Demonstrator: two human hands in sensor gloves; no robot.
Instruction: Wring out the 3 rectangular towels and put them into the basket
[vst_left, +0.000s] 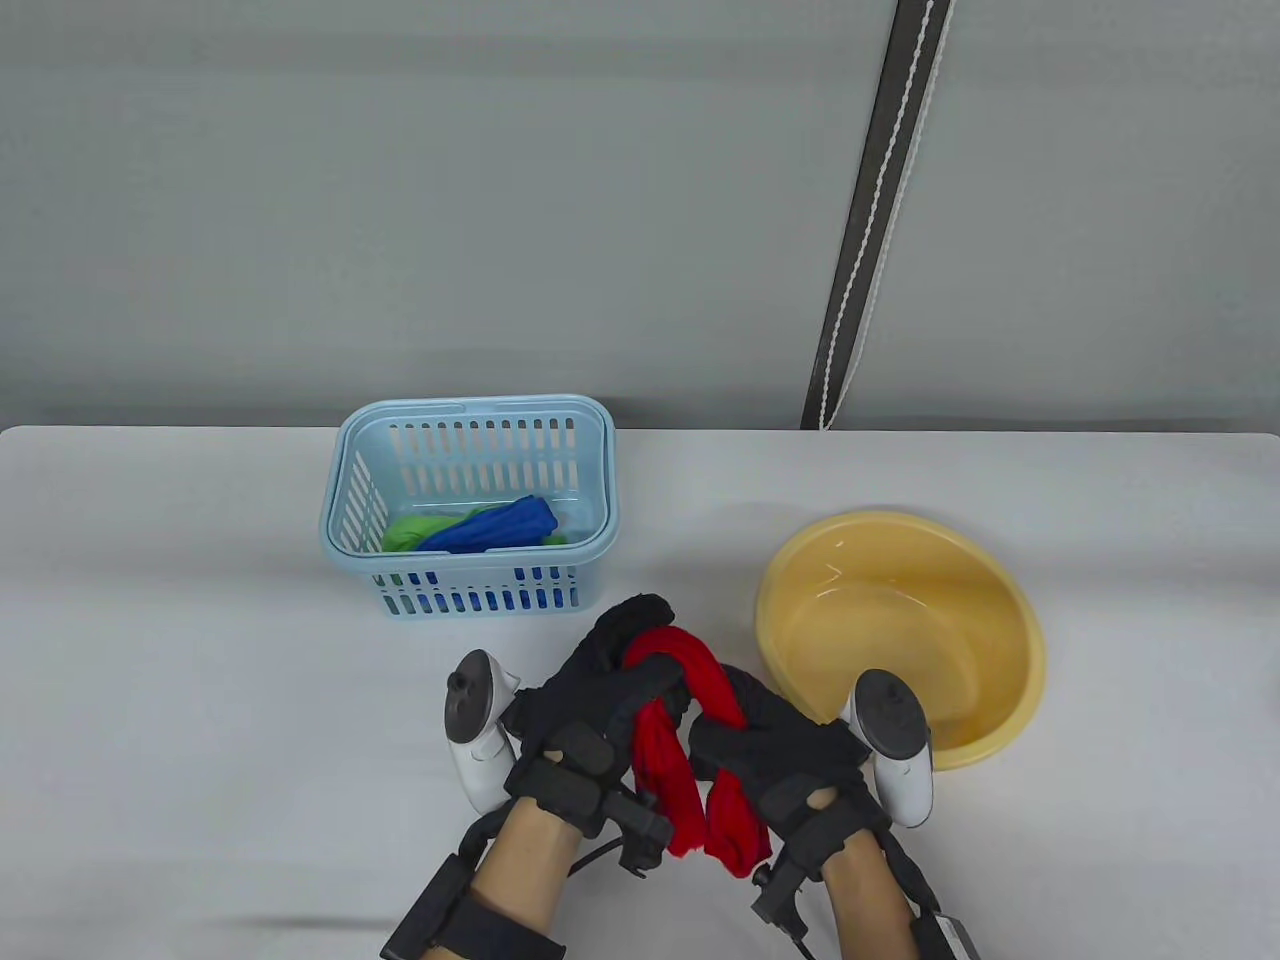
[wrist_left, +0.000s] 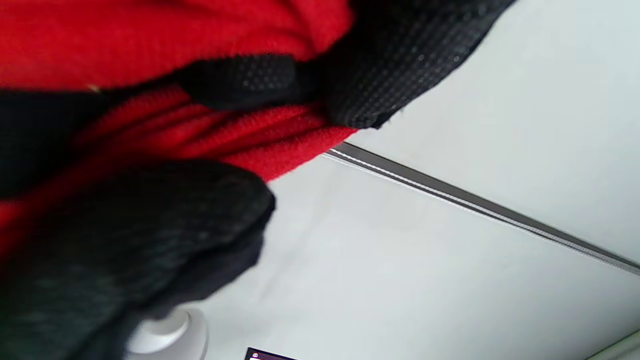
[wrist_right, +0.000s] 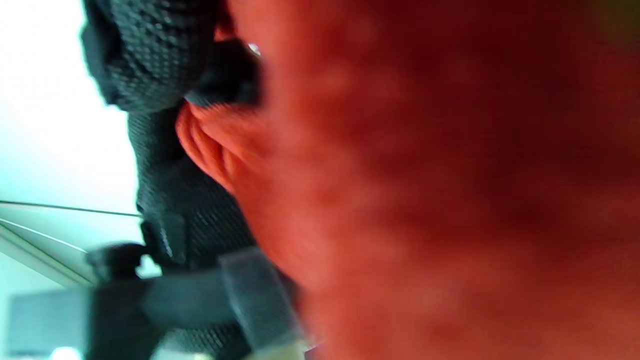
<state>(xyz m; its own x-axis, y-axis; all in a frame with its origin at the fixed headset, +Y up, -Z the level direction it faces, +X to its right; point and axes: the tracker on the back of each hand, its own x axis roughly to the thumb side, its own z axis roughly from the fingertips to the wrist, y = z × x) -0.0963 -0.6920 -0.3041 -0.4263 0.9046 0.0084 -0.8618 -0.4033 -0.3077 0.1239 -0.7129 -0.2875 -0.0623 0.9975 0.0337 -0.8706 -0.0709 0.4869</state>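
L hand (vst_left: 590, 715) & R hand (vst_left: 790, 750) fingers curled tight round twisted red towel (vst_left: 665, 770).

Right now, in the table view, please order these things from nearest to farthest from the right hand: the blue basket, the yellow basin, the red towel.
1. red towel: gripped by the right hand, twisted between both hands.
2. yellow basin: just beyond the hand, to the right.
3. blue basket: farthest, up and left.

Saw table view bright, evenly lit, sharp; soft shadows on worktop (vst_left: 200, 650). My right wrist view badly blurred, washed-out glare at left. Left wrist view softly defocused up close.
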